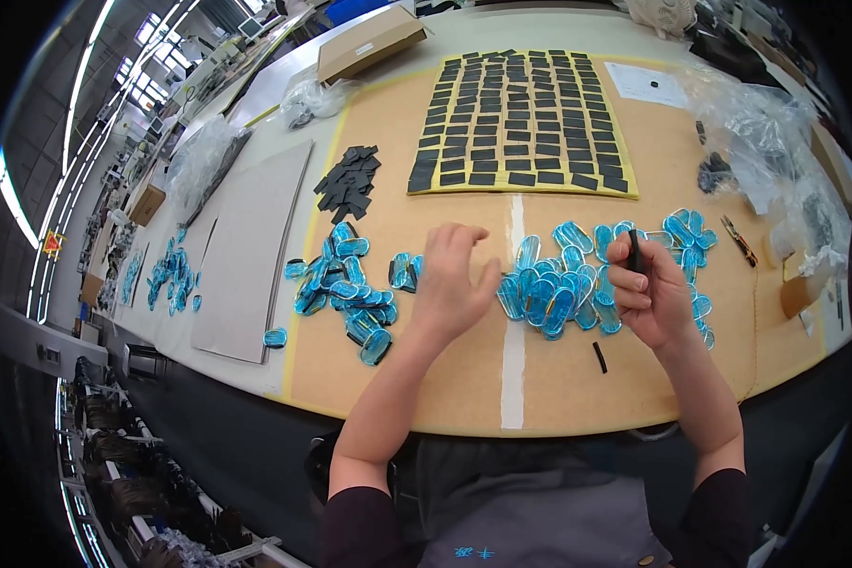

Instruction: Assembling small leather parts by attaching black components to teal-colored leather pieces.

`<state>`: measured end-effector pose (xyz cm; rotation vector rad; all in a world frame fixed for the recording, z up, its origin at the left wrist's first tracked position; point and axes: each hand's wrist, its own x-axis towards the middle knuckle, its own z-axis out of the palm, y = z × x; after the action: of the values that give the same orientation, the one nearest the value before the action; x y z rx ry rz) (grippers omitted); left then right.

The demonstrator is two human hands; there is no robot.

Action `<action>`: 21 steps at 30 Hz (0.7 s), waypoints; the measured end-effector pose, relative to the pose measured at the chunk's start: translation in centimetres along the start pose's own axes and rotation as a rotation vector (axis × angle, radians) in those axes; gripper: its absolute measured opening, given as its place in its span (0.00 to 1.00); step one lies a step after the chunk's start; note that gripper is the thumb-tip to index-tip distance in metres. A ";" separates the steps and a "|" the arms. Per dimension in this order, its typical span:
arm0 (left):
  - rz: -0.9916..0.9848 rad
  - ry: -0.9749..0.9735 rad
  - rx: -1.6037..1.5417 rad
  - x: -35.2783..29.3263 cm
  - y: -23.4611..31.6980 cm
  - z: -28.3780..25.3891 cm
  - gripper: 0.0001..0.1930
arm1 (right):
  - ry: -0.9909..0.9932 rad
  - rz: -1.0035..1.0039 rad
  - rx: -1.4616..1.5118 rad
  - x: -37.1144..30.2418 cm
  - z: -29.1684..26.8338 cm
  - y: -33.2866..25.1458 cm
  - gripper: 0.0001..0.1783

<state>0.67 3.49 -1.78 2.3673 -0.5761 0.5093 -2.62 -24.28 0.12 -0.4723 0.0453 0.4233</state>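
Note:
My right hand (658, 308) is raised over the table, with thumb and fingers closed around a small black strip (634, 254). My left hand (450, 284) hovers with its fingers apart and nothing visible in it. Between the hands lies a heap of blue oval pieces with pale rims (554, 293), spreading behind the right hand. Left of my left hand is another heap of blue oval pieces (341, 289), some with black edges. A few more such ovals (404, 271) sit right beside that hand. One loose black strip (600, 358) rests on the table below the right hand.
Beyond the hands, rows of black rectangles cover a yellow-edged board (521, 189). A pile of black pieces (348, 182) lies to its left. Grey sheets (246, 275) lie further left. At right are orange-handled snips (740, 242) and clear plastic bags (757, 123). A cardboard box (369, 45) stands behind.

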 end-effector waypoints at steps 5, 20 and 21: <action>-0.296 -0.045 0.478 -0.3 -5.4 -1.5 0.19 | 0.032 0.063 -0.126 0.2 0.1 1.4 0.07; -0.251 -0.359 -1.129 -1.2 2.6 0.5 0.08 | -0.032 -0.014 -0.675 -0.3 0.6 3.4 0.13; -0.254 -0.367 -1.139 -1.3 3.0 0.7 0.08 | -0.086 -0.028 -0.746 -0.5 0.9 3.5 0.12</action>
<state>-1.82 1.34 -1.45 1.3787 -0.5083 -0.3348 -4.51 -21.25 -0.51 -1.1863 -0.2106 0.4252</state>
